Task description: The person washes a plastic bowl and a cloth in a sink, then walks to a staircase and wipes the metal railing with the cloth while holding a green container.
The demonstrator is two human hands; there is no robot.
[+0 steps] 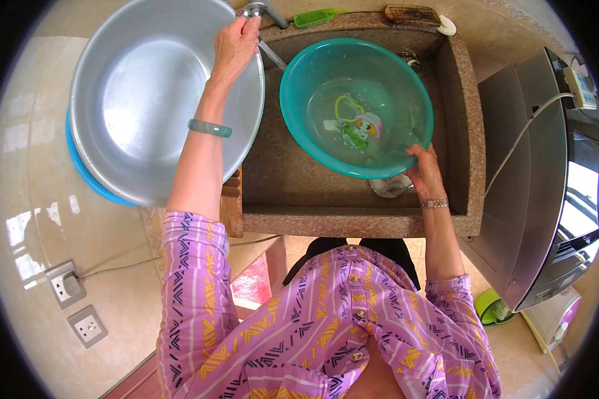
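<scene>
My left hand (238, 46) is on the handle of a metal faucet (252, 10) at the top, its fingers closed around it. From below the faucet a pale stream of water (272, 55) slants towards the rim of a teal plastic basin (324, 149). That basin, with a cartoon picture on its bottom, is tilted inside a stone sink (299, 192). My right hand (426, 167) grips its near right rim. Below that rim, partly hidden, lies a whitish item (390, 186), perhaps a cloth.
Left of the sink stands a large silver-grey basin (95, 99) over a blue one (87, 177). A green brush (320, 17), a wooden scrubbing brush (412, 16) and a white object (447, 25) rest on the back ledge. A grey appliance (509, 189) with a cable stands right.
</scene>
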